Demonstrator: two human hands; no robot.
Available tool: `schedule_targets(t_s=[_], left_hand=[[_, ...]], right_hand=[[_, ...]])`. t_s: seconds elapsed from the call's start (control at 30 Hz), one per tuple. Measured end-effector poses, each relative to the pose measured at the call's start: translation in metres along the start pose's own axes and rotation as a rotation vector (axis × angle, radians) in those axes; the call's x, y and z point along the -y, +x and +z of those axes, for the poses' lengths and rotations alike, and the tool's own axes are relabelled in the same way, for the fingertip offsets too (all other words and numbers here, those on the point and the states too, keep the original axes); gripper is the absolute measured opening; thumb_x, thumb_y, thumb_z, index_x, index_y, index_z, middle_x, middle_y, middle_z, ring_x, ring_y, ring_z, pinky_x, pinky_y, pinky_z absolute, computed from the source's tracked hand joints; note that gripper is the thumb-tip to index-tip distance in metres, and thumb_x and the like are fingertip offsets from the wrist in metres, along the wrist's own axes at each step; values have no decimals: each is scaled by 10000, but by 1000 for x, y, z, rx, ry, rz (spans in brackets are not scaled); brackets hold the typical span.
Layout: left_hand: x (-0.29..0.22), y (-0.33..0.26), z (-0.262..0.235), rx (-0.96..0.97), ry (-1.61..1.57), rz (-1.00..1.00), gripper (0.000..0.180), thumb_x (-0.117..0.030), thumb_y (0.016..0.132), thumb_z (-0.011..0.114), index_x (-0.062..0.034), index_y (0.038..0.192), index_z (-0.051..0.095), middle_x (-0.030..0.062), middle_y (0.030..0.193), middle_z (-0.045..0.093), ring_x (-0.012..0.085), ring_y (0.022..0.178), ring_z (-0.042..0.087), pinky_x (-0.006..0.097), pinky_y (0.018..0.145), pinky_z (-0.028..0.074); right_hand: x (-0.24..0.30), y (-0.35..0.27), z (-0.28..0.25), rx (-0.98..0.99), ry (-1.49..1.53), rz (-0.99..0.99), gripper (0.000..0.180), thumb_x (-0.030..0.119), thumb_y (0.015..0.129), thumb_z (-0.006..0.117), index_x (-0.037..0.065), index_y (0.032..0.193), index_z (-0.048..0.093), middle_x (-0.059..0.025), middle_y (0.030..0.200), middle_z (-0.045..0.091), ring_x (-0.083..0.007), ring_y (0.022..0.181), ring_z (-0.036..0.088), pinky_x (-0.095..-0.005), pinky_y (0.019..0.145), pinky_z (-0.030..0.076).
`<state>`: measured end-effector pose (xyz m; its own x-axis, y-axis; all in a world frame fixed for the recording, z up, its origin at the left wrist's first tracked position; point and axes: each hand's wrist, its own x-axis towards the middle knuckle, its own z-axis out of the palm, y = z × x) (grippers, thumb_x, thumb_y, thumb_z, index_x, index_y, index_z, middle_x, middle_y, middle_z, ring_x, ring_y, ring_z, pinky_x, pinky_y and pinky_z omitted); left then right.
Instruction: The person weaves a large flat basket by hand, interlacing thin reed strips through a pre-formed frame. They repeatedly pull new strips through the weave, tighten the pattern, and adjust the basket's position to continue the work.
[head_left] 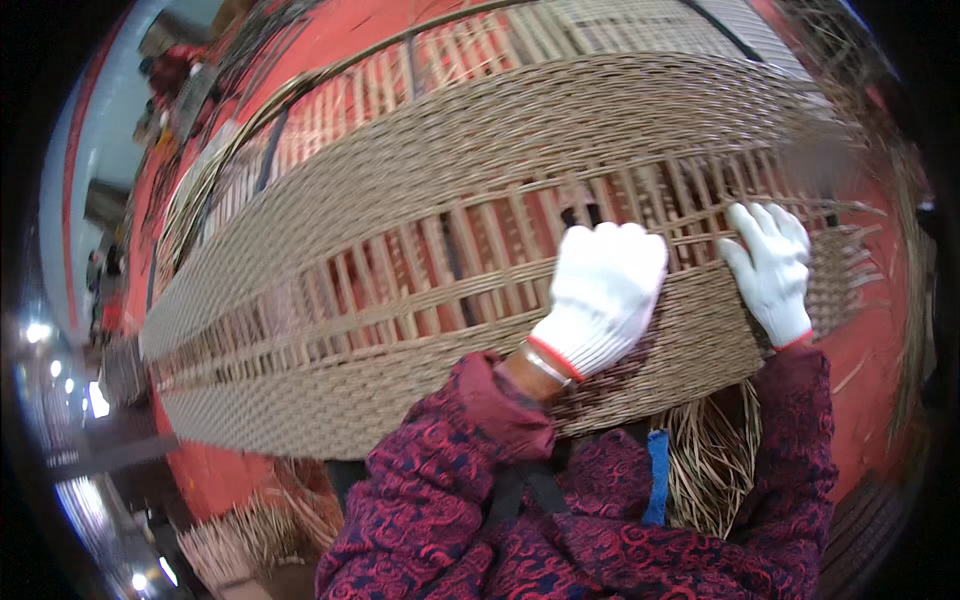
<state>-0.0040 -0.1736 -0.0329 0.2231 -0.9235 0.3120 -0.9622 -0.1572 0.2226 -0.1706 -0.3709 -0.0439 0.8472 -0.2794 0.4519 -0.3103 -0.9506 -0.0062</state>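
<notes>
Head view shows us pressing our gloved left hand, fingers curled, onto the woven wicker panel spanning the scene, while our gloved right hand lies just right, fingers spread flat on its open slats.

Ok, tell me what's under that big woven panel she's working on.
Through the woven panel's open slats, a red floor shows. Loose straw strands poke out below its near edge. Whatever lies beneath the tight weave is covered.
</notes>
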Motion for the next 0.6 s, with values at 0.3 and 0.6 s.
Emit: schedule_targets(t_s=[0.3,0.6], left_hand=[[13,11,-15,-7,92,-10,395,-235,782,797,-137,1136,652,41,928,619,271,814,620,420,688,455],[43,19,-23,14,-142,14,493,-181,806,798,-79,1267,658,34,971,716,267,833,636,401,852,458]], right_hand=[[-5,43,10,103,54,135,442,566,907,634,141,1010,697,-79,1001,680,-299,1014,621,-481,932,429],[-25,0,-5,-128,350,126,369,256,796,813,63,1090,701,-108,1037,721,-319,969,686,-438,875,529]])
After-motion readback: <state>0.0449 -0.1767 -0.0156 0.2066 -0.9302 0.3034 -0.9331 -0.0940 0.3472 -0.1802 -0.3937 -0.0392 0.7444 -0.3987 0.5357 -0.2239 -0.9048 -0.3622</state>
